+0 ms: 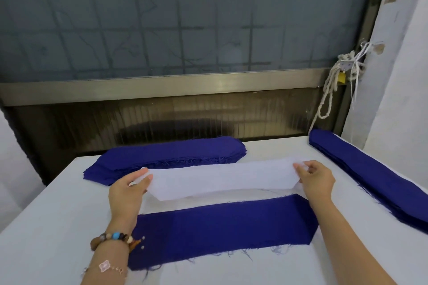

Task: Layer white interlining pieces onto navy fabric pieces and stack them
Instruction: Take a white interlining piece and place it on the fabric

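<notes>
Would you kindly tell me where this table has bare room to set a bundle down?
The table is bare on its left, beside the left hand and the navy piece. So is the far strip between the far stack and the right stack. The middle is crowded: left hand and right hand hold the interlining just behind that piece.

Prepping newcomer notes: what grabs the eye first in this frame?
The white interlining piece, held stretched between the left hand and right hand mid-frame, just beyond a single navy piece lying flat on the white table. Next, the far navy stack along the table's back edge and the right navy stack down its right side.
</notes>
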The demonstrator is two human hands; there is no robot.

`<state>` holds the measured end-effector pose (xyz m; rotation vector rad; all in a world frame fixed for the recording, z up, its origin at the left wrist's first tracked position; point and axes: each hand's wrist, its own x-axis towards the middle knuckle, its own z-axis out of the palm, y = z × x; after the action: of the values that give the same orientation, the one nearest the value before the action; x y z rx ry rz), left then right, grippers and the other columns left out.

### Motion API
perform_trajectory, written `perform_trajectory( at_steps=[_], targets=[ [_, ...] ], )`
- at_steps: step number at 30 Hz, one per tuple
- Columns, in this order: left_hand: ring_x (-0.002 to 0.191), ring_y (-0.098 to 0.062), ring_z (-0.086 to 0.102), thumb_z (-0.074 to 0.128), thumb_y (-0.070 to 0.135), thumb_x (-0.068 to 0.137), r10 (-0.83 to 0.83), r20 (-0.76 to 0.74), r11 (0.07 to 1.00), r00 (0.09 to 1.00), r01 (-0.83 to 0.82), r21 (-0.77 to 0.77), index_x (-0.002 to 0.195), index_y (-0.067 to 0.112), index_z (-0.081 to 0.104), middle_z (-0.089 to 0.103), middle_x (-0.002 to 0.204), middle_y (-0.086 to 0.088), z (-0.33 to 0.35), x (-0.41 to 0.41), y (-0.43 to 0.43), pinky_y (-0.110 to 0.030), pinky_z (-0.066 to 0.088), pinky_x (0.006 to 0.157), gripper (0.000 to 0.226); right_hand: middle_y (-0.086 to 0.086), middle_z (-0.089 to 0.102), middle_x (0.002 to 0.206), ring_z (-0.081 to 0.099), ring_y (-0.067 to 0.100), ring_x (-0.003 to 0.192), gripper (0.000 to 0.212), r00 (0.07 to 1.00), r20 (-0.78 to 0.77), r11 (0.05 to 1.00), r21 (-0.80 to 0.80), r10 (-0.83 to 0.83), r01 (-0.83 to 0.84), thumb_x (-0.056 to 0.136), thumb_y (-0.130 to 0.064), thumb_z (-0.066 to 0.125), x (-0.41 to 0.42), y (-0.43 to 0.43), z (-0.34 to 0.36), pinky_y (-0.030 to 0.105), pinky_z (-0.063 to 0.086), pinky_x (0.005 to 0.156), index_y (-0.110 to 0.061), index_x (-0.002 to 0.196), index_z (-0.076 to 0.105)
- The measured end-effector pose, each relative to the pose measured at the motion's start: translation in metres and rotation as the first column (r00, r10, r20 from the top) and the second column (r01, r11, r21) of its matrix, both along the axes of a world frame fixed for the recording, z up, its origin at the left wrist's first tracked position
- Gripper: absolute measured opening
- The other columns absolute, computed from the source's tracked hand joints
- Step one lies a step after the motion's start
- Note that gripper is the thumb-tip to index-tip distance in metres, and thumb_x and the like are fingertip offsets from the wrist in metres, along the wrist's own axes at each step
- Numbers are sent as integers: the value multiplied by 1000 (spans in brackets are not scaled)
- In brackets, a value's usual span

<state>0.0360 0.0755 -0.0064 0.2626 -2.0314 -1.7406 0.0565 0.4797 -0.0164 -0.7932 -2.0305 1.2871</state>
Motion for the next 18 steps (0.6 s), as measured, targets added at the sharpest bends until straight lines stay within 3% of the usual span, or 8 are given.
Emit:
perform_trajectory(
  at_steps=[4, 8, 13, 15, 18],
  targets=[
    [104, -19, 61, 72, 13, 87, 2, 22, 1000, 1000, -1, -31, 118, 14, 70, 66, 118, 0, 1, 20, -16, -20, 49, 72, 31, 2, 61, 66, 61, 20, 64, 16, 999, -27, 999, 7, 33, -32, 87, -27, 69, 24, -9, -1, 26, 39, 64, -14, 91, 62],
    [82, -9, 61, 74, 17, 86, -1, 77, 998, 997, 6, -59, 103, 27, 72, 67, 102, 7, -4, 43, -31, -24, 48, 69, 20, 9, 64, 71, 60, 26, 73, 19, 996, -5, 996, 9, 88, -88, 87, -30, 69, 47, -15, -9, 29, 39, 64, -11, 87, 63],
    [76, -3, 60, 75, 21, 85, -37, 93, 998, 995, 41, -37, 91, 37, 73, 65, 84, 24, -16, 68, -41, -22, 48, 59, 17, 6, 63, 84, 56, 22, 78, 18, 994, 22, 991, 73, 109, -110, 88, -29, 67, 67, -21, -15, 29, 39, 70, -12, 91, 62],
    [73, -4, 65, 75, 19, 85, -55, 88, 998, 995, 56, -3, 91, 34, 75, 71, 82, 18, -22, 73, -43, -22, 52, 59, 16, 2, 59, 84, 53, 19, 78, 15, 994, 23, 990, 96, 103, -105, 89, -27, 67, 72, -22, -16, 28, 38, 71, -15, 93, 61],
    [78, -19, 69, 75, 16, 84, -57, 90, 998, 994, 59, -17, 94, 30, 76, 74, 86, 2, -30, 78, -45, -32, 54, 70, 17, -5, 55, 75, 50, 11, 68, 10, 993, 27, 984, 139, 111, -113, 89, -23, 66, 77, -23, -17, 23, 37, 60, -16, 87, 59]
  ],
)
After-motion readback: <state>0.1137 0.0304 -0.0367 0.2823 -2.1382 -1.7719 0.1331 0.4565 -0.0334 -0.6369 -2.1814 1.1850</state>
